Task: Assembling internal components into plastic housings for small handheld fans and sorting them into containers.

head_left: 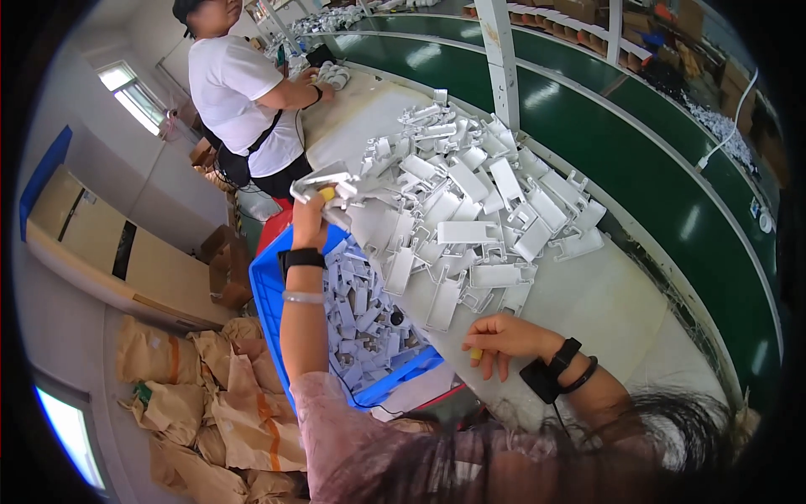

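Note:
My left hand (310, 225) is raised above the far end of a blue crate (267, 286), closed round a few white plastic housings (332, 178). Its fingers are partly hidden behind them; a yellow finger cover shows on one. Smaller white plastic pieces (357, 315) fill the crate. To its right, a big heap of white plastic housings (470, 185) lies on the worktable (579, 307). Near the heap's front edge my right hand (514, 336) hovers over or rests on the tabletop, fingers apart and holding nothing. It also wears a yellow finger cover.
A co-worker (239, 92) in a white shirt stands at the table's far left end, hands on white parts. A white post (501, 67) rises behind the heap. The green conveyor (672, 185) runs along the right. Brown paper sacks (243, 403) are piled at lower left.

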A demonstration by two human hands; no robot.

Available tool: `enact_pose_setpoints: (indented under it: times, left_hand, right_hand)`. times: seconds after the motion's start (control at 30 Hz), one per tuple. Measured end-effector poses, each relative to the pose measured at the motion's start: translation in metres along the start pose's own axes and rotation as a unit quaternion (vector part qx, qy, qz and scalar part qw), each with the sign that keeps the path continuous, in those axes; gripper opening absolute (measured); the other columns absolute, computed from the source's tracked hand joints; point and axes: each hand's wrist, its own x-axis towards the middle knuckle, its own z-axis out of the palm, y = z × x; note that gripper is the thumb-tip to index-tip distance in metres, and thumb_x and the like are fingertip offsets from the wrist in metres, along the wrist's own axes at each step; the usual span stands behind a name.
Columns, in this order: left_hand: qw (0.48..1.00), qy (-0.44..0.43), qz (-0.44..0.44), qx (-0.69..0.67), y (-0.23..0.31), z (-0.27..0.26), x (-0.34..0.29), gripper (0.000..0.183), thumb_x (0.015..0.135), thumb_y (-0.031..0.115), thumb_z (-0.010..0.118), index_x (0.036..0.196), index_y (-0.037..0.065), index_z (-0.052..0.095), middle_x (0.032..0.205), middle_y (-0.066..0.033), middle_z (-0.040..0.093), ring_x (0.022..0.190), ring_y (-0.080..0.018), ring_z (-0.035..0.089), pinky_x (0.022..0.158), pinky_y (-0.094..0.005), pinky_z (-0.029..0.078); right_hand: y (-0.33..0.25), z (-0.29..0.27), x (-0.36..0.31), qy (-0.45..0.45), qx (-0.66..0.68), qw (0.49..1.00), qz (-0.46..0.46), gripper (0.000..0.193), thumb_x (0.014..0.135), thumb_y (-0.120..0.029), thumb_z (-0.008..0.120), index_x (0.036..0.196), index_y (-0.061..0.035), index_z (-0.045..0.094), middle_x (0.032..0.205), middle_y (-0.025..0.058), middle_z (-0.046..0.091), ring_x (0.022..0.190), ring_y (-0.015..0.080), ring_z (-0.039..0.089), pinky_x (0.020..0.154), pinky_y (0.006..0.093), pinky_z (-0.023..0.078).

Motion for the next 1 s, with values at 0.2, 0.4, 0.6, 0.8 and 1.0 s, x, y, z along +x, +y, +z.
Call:
enact_pose_setpoints:
  times: [0.2, 0.4, 0.6, 0.8, 1.0]
  left_hand:
    - [0.965, 0.046, 0.116, 0.231, -0.036, 0.104, 0.091, 0.059, 0.07, 0.007, 0.068, 0.121, -0.004, 0.04, 0.1, -0.0161, 0.058, 0.085, -0.0261, 0.061, 0.072, -0.0322, 0.052]
    - [0.877, -0.001, 0.11, 0.468, -0.059, 0.137, 0.118, 0.085, 0.071, 0.02, 0.069, 0.144, 0.007, 0.027, 0.116, -0.0291, 0.056, 0.103, -0.0381, 0.058, 0.094, -0.04, 0.044]
    - [0.895, -0.163, 0.155, 0.386, -0.041, 0.091, 0.094, 0.04, 0.087, 0.015, 0.055, 0.124, 0.0, 0.055, 0.119, -0.0184, 0.06, 0.111, -0.0243, 0.057, 0.096, -0.0316, 0.041]
    - [0.951, 0.008, 0.071, 0.299, -0.021, 0.003, -0.021, 0.018, 0.089, 0.015, 0.056, 0.083, -0.001, 0.063, 0.071, -0.0082, 0.064, 0.065, -0.009, 0.06, 0.06, -0.022, 0.046]
    - [0.796, -0.082, -0.426, 0.422, -0.165, -0.184, -0.165, 0.034, 0.087, 0.027, 0.047, 0.085, -0.002, 0.064, 0.072, -0.0111, 0.067, 0.055, -0.0228, 0.064, 0.048, -0.0342, 0.051]
  right_hand:
    - [-0.001, -0.004, -0.001, 0.012, 0.03, 0.999, 0.012, 0.029, 0.096, -0.026, 0.051, 0.105, 0.0013, 0.055, 0.086, 0.0124, 0.064, 0.066, 0.0224, 0.068, 0.044, 0.0315, 0.055]
    - [-0.003, -0.002, -0.002, 0.01, 0.055, 0.998, -0.002, 0.027, 0.096, -0.026, 0.051, 0.103, 0.0003, 0.056, 0.086, 0.0119, 0.064, 0.065, 0.0224, 0.068, 0.044, 0.0316, 0.055]
    - [-0.01, 0.004, 0.0, 0.005, 0.051, 0.998, 0.023, 0.027, 0.097, -0.025, 0.05, 0.103, 0.0011, 0.056, 0.084, 0.0111, 0.065, 0.064, 0.0222, 0.067, 0.044, 0.0306, 0.054]
    - [-0.005, -0.003, -0.004, 0.01, 0.06, 0.998, 0.004, 0.028, 0.097, -0.023, 0.049, 0.102, 0.0043, 0.055, 0.083, 0.0119, 0.065, 0.062, 0.0217, 0.067, 0.044, 0.0297, 0.053]
    - [-0.008, -0.005, -0.001, 0.027, 0.041, 0.999, 0.007, 0.028, 0.097, -0.022, 0.049, 0.102, 0.0052, 0.054, 0.084, 0.014, 0.064, 0.063, 0.0224, 0.067, 0.043, 0.0293, 0.054]
